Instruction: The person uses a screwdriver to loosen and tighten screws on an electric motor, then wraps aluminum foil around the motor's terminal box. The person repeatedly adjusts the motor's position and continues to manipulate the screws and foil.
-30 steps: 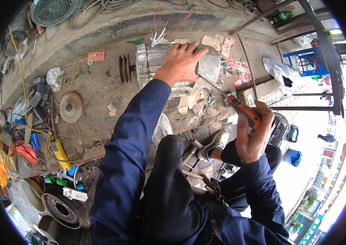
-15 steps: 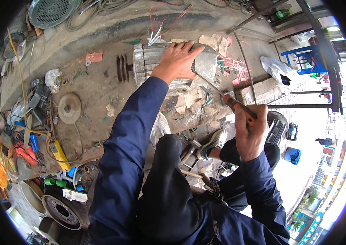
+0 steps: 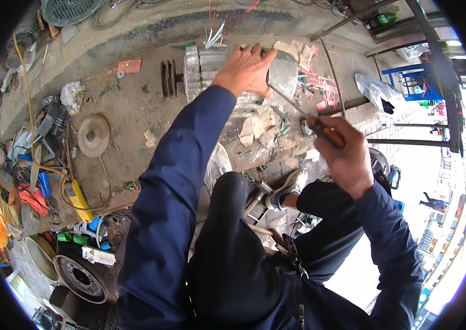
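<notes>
My left hand [image 3: 247,71] grips the top of a grey ribbed electric motor [image 3: 204,69], its fingers curled toward the pale end cover [image 3: 284,70]. A multi-groove pulley [image 3: 168,77] sticks out from the motor's left end. My right hand [image 3: 344,154] holds an orange and black handled screwdriver [image 3: 326,132] by its handle. The long shaft runs up-left to the edge of the end cover, by my left thumb; exactly where the tip rests I cannot tell. Wires with white sleeves [image 3: 214,34] rise behind the motor, and cardboard scraps [image 3: 255,124] lie below it.
A metal disc [image 3: 93,135], a yellow pendant controller [image 3: 78,201] and tangled tools [image 3: 35,154] lie at left. Pink wire offcuts [image 3: 321,82] and steel bars [image 3: 409,142] are to the right. A wheel rim [image 3: 79,278] sits lower left. A distant person [image 3: 433,202] is at right.
My right hand has shifted right and up and turned further over the screwdriver handle, its forearm swinging right. My left hand stays on the motor, which appears slightly higher in the picture.
</notes>
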### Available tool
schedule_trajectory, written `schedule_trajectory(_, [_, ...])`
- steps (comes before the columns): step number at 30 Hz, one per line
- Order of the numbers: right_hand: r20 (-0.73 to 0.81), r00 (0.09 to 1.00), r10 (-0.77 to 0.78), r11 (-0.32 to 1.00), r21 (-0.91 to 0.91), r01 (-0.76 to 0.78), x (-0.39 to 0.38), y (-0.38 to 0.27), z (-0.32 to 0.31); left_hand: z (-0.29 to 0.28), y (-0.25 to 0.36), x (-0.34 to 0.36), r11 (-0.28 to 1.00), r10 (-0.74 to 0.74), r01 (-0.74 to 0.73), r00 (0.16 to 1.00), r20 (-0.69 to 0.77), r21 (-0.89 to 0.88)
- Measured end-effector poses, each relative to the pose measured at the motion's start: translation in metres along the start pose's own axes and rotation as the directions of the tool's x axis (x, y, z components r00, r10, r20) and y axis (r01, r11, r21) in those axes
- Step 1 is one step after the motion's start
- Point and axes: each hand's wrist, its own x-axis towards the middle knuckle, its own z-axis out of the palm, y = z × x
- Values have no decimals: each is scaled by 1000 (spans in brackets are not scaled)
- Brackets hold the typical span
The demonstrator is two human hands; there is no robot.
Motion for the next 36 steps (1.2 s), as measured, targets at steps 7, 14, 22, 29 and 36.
schedule_trajectory(7, [-34, 974, 225, 942, 264, -209, 7, 11, 5, -10, -1, 5, 1000, 17, -17, 1000, 0, 22])
schedule_trajectory(14, [96, 932, -349, 760, -553, 342, 24, -12, -9, 8, -1, 3, 996, 37, -24, 989, -141, 91])
schedule_trajectory(22, [125, 905, 406, 848, 318, -424, 27, 4, -15, -2, 3, 0, 999, 32, -29, 997, -66, 36])
schedule_trajectory(29, [13, 998, -67, 927, -370, 67, 28, -22, -13, 8, 7, -10, 998, 55, -49, 987, -148, 41])
schedule_trajectory(36, [395, 816, -422, 369, -748, 553, 26, -36, -6, 11, 3, -8, 996, 86, -81, 975, -207, 32])
